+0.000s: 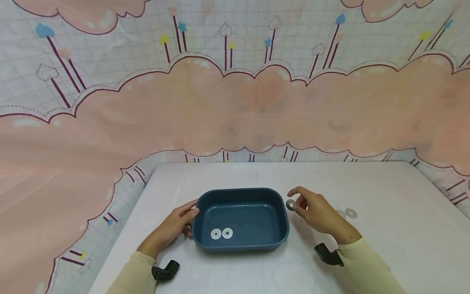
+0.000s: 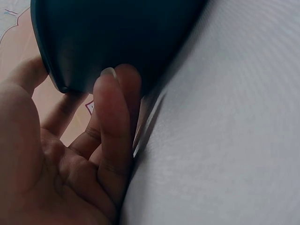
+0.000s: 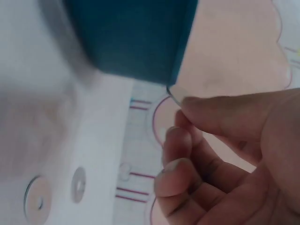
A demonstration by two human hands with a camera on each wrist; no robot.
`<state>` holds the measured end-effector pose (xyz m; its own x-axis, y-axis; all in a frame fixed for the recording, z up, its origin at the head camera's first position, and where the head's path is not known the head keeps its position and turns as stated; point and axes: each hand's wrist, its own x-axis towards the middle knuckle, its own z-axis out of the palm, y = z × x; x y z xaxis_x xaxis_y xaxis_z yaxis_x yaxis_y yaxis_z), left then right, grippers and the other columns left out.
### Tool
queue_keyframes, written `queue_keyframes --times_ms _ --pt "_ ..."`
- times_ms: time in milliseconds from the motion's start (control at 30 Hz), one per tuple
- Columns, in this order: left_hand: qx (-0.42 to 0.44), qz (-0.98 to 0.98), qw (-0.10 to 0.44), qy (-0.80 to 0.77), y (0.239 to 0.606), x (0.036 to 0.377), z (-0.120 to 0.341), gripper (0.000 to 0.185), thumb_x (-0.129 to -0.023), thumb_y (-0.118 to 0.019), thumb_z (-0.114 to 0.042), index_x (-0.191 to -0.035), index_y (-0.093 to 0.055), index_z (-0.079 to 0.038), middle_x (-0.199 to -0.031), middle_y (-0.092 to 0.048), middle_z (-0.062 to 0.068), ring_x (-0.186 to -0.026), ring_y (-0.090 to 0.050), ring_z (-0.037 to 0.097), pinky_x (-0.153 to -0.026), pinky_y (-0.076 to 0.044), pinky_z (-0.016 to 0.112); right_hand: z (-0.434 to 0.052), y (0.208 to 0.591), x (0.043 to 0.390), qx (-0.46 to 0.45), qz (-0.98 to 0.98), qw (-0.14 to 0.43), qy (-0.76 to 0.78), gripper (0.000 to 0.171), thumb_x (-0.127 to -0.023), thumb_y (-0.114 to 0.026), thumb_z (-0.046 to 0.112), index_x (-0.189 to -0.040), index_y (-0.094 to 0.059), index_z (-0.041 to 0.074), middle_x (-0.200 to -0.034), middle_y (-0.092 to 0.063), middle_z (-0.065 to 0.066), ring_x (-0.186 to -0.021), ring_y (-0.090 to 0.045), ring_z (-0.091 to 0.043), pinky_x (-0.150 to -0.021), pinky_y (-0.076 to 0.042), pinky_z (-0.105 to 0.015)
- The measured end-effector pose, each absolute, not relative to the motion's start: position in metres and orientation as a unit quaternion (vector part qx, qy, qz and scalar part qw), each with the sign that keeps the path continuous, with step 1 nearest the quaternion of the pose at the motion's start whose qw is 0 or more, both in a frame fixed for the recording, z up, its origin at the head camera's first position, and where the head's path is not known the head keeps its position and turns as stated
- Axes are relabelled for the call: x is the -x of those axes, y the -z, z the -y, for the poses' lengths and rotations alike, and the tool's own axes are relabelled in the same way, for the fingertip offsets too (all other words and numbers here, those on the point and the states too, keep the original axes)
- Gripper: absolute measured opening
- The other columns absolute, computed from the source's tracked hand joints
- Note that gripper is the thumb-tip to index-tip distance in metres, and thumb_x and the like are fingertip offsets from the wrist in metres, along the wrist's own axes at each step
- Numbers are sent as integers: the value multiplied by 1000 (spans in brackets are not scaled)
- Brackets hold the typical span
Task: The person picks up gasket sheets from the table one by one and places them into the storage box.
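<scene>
A dark blue rectangular tray (image 1: 240, 248) sits on the white table. My left hand (image 1: 176, 225) holds its left end, the thumb at the rim and the other fingers by the outer wall, as the left wrist view shows from below. Just outside the right rim, my right hand (image 1: 315, 210) pinches a flat metal washer (image 1: 288, 205) between thumb and finger; in the right wrist view the washer (image 3: 174, 95) shows as a thin edge by the tray's rim. Inside the tray lie two washers, one (image 1: 216, 234) beside the other (image 1: 227, 233), near the front left.
Two more washers lie on the table beyond my right wrist, one (image 1: 351, 213) in plain sight and one (image 1: 341, 213) partly behind the arm. A patterned cloth (image 1: 257, 110) hangs behind the table (image 1: 385, 188). Each wrist carries a black camera (image 1: 166, 270).
</scene>
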<state>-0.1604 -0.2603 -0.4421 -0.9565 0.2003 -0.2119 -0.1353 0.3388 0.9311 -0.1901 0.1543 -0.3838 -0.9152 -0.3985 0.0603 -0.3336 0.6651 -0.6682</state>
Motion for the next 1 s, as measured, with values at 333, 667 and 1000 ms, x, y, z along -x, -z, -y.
queue_keyframes --times_ms 333,667,1000 --pt "-23 -810 150 -567 442 168 256 62 -103 -52 -42 -155 -36 -13 -112 -65 16 -77 -66 21 -65 -56 32 -136 382 177 246 -886 13 394 27 -92 -68 1 -117 -65 10 -83 -59 1 -74 -56 -11 -64 -51 -23" --pt "-7 -809 149 -569 442 166 257 59 -103 -52 -39 -155 -37 -14 -110 -65 15 -77 -66 22 -64 -57 33 -111 383 173 275 -845 86 450 22 -95 -66 6 -115 -64 14 -87 -56 -4 -70 -56 -12 -61 -51 -24" --pt "4 -808 148 -570 442 163 257 57 -104 -51 -38 -154 -39 -16 -104 -65 13 -72 -65 22 -63 -55 32 -87 388 174 298 -856 82 413 21 -95 -66 7 -114 -63 18 -89 -58 1 -79 -56 -12 -70 -50 -24"
